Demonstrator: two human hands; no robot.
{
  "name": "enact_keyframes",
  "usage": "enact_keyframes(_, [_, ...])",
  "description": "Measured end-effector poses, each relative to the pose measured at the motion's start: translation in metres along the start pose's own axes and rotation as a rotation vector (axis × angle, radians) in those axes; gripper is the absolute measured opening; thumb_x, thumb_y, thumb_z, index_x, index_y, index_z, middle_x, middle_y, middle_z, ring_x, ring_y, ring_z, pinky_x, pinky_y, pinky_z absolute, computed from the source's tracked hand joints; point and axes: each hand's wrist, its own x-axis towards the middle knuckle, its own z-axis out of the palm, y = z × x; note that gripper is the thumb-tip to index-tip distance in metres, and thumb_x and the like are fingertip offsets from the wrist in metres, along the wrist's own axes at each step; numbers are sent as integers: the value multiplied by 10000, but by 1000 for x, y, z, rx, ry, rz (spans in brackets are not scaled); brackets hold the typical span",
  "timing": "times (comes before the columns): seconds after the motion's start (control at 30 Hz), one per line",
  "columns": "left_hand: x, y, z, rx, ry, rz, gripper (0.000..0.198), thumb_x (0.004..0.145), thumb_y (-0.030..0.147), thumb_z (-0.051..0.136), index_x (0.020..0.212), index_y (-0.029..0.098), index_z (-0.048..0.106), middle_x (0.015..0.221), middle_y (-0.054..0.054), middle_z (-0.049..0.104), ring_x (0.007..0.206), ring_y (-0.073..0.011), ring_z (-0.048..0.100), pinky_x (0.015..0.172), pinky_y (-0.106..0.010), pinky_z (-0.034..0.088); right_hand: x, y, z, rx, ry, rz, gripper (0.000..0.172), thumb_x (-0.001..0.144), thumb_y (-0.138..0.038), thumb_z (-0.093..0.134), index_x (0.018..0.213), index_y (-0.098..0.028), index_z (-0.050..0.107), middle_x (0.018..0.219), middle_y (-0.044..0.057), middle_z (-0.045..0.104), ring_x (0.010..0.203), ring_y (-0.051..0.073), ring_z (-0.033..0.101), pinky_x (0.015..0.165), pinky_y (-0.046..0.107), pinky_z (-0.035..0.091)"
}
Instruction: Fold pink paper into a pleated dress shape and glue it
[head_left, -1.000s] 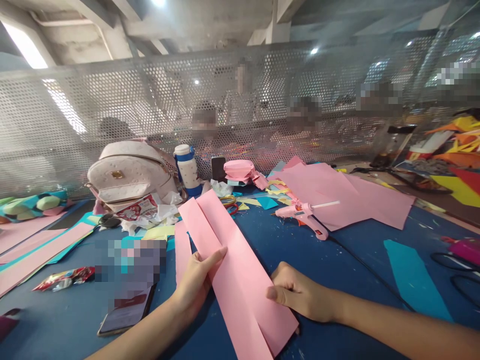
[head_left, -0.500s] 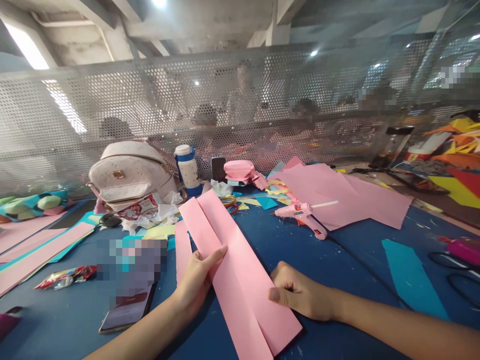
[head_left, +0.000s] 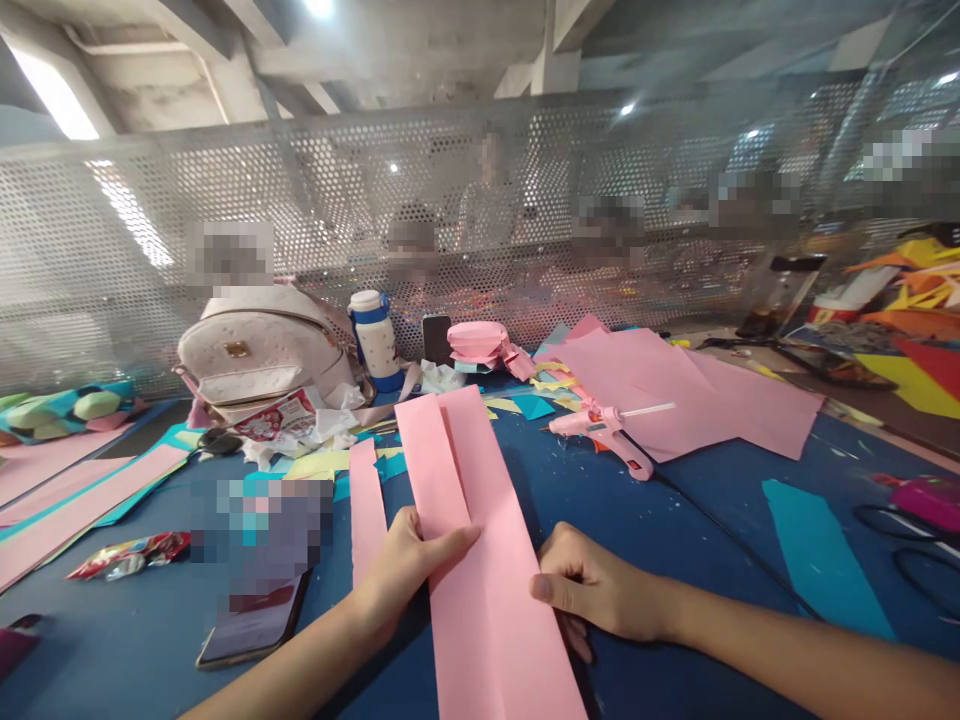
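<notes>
A long pink paper sheet (head_left: 495,590), folded lengthwise along its left side, is held up over the blue table. My left hand (head_left: 409,565) grips its left edge, thumb lying across the folded flap. On the right edge, my right hand (head_left: 600,585) pinches the paper between its thumb and curled fingers. Behind my left hand lies a narrower pink paper strip (head_left: 366,500) on the table. A pink glue gun (head_left: 604,432) with a clear stick in its back rests beyond my right hand, its black cord trailing toward the right forearm.
A smartphone (head_left: 255,625) and a red snack wrapper (head_left: 131,555) lie on the left. Further back stand a white backpack (head_left: 262,345) and a bottle (head_left: 375,340). Large pink sheets (head_left: 697,390) spread at the back right, near a blue paper piece (head_left: 825,560). A perforated metal screen (head_left: 315,210) borders the table.
The folded pink paper has turned more upright, its far end swinging to the right. My left hand has shifted slightly right with it; my right hand stays almost in place on the edge.
</notes>
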Motion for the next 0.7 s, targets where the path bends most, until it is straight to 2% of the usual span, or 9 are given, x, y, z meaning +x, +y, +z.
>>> enact_keyframes(0.13, [-1,0,0,137,-45,1,351,681,375,821,893,102,757,878,-126,766,815,-291,732,670,-297,586,1,-3,0,91,19,52,661,935,-599,427,480,-131,533,374,-2,490,319,60,405,371,176,306])
enact_keyframes(0.2, [0,-2,0,186,-113,16,317,688,373,811,847,102,762,845,-116,767,798,-291,733,653,-287,580,2,-2,0,129,75,101,653,914,-617,453,494,-126,553,382,0,497,318,65,408,361,183,295])
enact_keyframes(0.4, [-5,5,0,265,-296,49,320,735,319,767,998,138,754,1007,-93,755,934,-314,709,767,-320,574,4,3,3,187,283,226,664,878,-671,461,508,-128,562,410,12,518,348,83,435,380,209,325])
enact_keyframes(0.53, [-5,5,-4,339,-286,38,346,739,296,755,1054,152,731,1023,-81,750,940,-301,700,757,-311,569,4,1,3,190,340,272,651,855,-702,469,525,-145,538,440,8,532,383,93,463,414,220,359])
enact_keyframes(0.7, [3,-3,-14,563,-274,15,525,655,370,818,1100,122,694,1014,-82,726,892,-267,667,693,-279,539,5,-6,2,197,472,275,614,851,-713,468,558,-175,506,489,-12,525,450,113,496,483,242,404])
